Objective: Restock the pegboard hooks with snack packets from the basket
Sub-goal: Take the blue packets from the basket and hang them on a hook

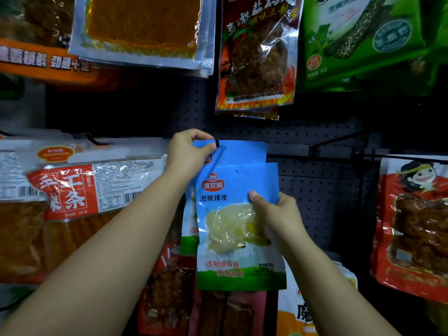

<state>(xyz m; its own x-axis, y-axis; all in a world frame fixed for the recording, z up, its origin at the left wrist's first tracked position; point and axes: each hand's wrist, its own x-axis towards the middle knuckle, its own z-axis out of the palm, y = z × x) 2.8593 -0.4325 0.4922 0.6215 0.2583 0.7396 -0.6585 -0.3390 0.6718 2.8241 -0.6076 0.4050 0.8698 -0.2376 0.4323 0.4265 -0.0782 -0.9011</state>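
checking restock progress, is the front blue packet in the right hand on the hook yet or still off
Off. The front blue packet, held by the right hand, has its hang hole free below the hook tip, where the left hand pinches another.

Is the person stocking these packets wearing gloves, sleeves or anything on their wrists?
No. The left hand and right hand are both bare, with no gloves, rings, watch or bands showing. Both forearms are uncovered all the way to the picture's bottom edge, so no sleeve is in view.

Blue front packet (pixel 238 229) with a green bottom band and red lettering; above it a green seaweed packet (pixel 363 40) against the black dotted pegboard (pixel 320 190).
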